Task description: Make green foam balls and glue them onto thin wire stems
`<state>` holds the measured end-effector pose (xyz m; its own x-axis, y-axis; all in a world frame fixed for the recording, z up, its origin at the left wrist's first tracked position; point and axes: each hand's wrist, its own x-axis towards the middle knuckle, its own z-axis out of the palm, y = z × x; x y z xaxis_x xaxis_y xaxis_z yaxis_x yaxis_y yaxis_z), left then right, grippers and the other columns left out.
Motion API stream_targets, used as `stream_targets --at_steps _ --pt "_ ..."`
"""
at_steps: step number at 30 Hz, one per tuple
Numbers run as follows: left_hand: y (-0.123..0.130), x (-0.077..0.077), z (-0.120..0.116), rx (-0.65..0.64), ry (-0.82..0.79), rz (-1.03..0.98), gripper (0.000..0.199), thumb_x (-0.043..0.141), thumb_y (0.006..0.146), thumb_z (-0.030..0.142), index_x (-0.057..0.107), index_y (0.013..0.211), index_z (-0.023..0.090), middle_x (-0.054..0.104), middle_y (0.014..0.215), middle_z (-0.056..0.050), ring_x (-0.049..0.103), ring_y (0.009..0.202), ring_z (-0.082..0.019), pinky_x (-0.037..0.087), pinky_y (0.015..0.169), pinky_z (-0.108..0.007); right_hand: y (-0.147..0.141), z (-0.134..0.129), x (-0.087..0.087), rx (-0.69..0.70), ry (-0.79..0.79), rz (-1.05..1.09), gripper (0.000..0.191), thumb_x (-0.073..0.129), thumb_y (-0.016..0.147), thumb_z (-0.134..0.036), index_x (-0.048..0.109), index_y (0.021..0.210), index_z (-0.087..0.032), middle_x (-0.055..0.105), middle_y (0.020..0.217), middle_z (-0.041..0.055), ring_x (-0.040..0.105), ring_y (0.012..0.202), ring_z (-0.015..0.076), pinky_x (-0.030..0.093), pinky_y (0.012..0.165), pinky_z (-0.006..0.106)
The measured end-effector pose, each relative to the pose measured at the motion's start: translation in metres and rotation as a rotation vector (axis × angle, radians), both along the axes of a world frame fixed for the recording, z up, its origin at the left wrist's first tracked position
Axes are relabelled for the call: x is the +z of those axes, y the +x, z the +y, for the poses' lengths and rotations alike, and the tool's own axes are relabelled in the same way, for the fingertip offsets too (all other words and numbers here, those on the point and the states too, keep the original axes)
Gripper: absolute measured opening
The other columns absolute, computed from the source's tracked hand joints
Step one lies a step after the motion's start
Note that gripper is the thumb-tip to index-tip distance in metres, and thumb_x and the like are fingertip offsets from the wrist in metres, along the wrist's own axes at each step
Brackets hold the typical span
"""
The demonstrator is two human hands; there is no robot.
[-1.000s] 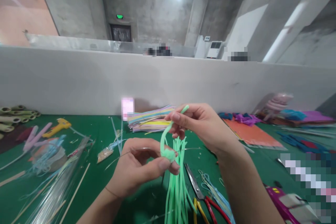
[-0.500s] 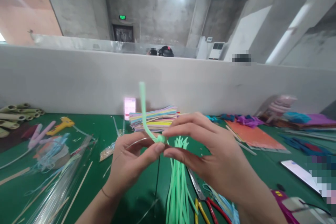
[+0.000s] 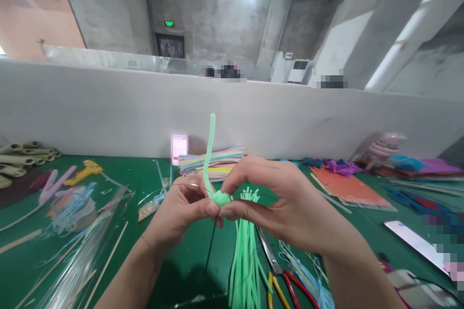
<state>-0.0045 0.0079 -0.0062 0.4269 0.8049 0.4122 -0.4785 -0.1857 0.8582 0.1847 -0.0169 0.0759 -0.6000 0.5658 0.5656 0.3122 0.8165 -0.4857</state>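
Note:
A light green fuzzy stem (image 3: 209, 154) rises from a small green coiled knot (image 3: 221, 198) in front of me. My left hand (image 3: 181, 207) pinches the knot from the left, thumb and fingers together. From the right, my right hand (image 3: 268, 198) grips the same knot between thumb and index finger. A thin dark rod (image 3: 211, 246) hangs down below the knot, and a thin wire curves out to the left past my left hand. Just beneath my right hand lies a bundle of green stems (image 3: 246, 260) on the table.
Scissors (image 3: 270, 251) and yellow-handled pliers (image 3: 277, 292) lie right of the bundle. Multicoloured strips (image 3: 212, 161) and a phone (image 3: 180, 148) are behind. A yellow glue gun (image 3: 85, 172) and clear rods (image 3: 79, 251) are left; an orange sheet (image 3: 348, 186) and another phone (image 3: 416, 246) are right.
The upright green stem has shifted right and stands straighter. The knot now shows more fully between my fingertips, and the rod's lower end has swung left.

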Motion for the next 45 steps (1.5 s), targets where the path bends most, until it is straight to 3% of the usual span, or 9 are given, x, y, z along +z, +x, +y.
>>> stream_targets --at_steps 10,20,25,28,32,36,40,42,45 --pt "-0.002 -0.001 0.002 -0.15 -0.126 0.053 0.012 0.083 0.077 0.028 0.074 0.081 0.02 0.077 0.073 -0.001 0.073 0.057 -0.013 0.059 0.056 -0.022 0.003 0.021 -0.009 -0.019 -0.161 0.141 0.008 0.074 0.085 -0.017 0.074 0.091 -0.022 0.076 0.09 -0.0004 0.069 0.087 0.0142 0.053 0.079 0.028" --pt "-0.003 0.007 -0.003 -0.069 -0.12 0.173 0.013 0.083 0.075 0.026 0.072 0.074 0.019 0.074 0.071 -0.003 0.073 0.057 -0.015 0.054 0.05 -0.019 0.002 0.016 -0.016 -0.025 -0.046 0.148 0.007 0.071 0.086 -0.017 0.072 0.089 -0.023 0.076 0.09 0.0009 0.068 0.088 0.0173 0.052 0.083 0.035" --pt "-0.013 0.012 -0.003 0.048 -0.018 0.142 0.025 0.071 0.087 0.043 0.074 0.091 0.019 0.073 0.083 -0.006 0.071 0.076 -0.016 0.057 0.061 -0.021 0.004 0.018 -0.022 0.035 -0.002 0.193 0.003 0.075 0.086 -0.021 0.073 0.086 -0.021 0.075 0.082 -0.0001 0.066 0.081 0.0157 0.05 0.081 0.035" --pt "-0.013 0.016 -0.008 0.143 0.043 0.057 0.035 0.07 0.085 0.054 0.073 0.099 0.022 0.07 0.091 -0.004 0.066 0.075 -0.013 0.058 0.06 -0.02 0.002 0.019 -0.024 0.101 -0.039 0.183 0.004 0.077 0.085 -0.017 0.073 0.084 -0.019 0.076 0.081 -0.0007 0.067 0.081 0.0143 0.049 0.084 0.034" --pt "-0.004 0.02 -0.014 0.217 0.015 -0.021 0.009 0.075 0.086 0.033 0.074 0.088 0.024 0.068 0.083 0.0 0.062 0.067 -0.009 0.056 0.056 -0.014 0.0 0.018 -0.024 0.133 -0.1 0.198 0.008 0.078 0.083 -0.017 0.073 0.088 -0.02 0.076 0.085 -0.0006 0.069 0.085 0.0156 0.051 0.085 0.034" --pt "-0.001 0.018 -0.01 0.298 -0.086 -0.08 0.01 0.081 0.08 0.031 0.077 0.08 0.022 0.071 0.074 0.001 0.067 0.066 -0.009 0.058 0.059 -0.014 -0.006 0.014 -0.034 -0.16 0.069 0.224 0.03 0.081 0.08 -0.028 0.067 0.107 -0.025 0.071 0.105 0.0023 0.062 0.105 0.0215 0.048 0.092 0.039" --pt "0.001 0.015 -0.005 0.39 -0.094 -0.138 0.01 0.084 0.077 0.031 0.078 0.079 0.023 0.074 0.076 0.002 0.07 0.069 -0.008 0.06 0.064 -0.012 -0.019 0.003 -0.054 -0.585 0.386 0.347 0.02 0.078 0.082 -0.024 0.061 0.091 -0.025 0.066 0.09 0.004 0.058 0.089 0.0231 0.048 0.081 0.04" --pt "0.003 0.015 -0.007 0.423 -0.08 -0.167 0.012 0.085 0.075 0.032 0.078 0.079 0.024 0.075 0.076 0.004 0.069 0.067 -0.007 0.059 0.064 -0.011 -0.027 -0.005 -0.063 -0.606 0.425 0.398 0.014 0.071 0.086 -0.016 0.06 0.088 -0.025 0.066 0.085 0.0032 0.059 0.084 0.0216 0.049 0.077 0.038" --pt "0.007 0.018 -0.012 0.465 -0.056 -0.2 0.013 0.087 0.073 0.033 0.079 0.077 0.024 0.074 0.073 0.005 0.068 0.061 -0.005 0.058 0.061 -0.01 -0.039 -0.017 -0.07 -0.506 0.256 0.462 0.017 0.066 0.087 -0.015 0.064 0.101 -0.024 0.071 0.092 0.0027 0.065 0.084 0.0194 0.053 0.074 0.034"
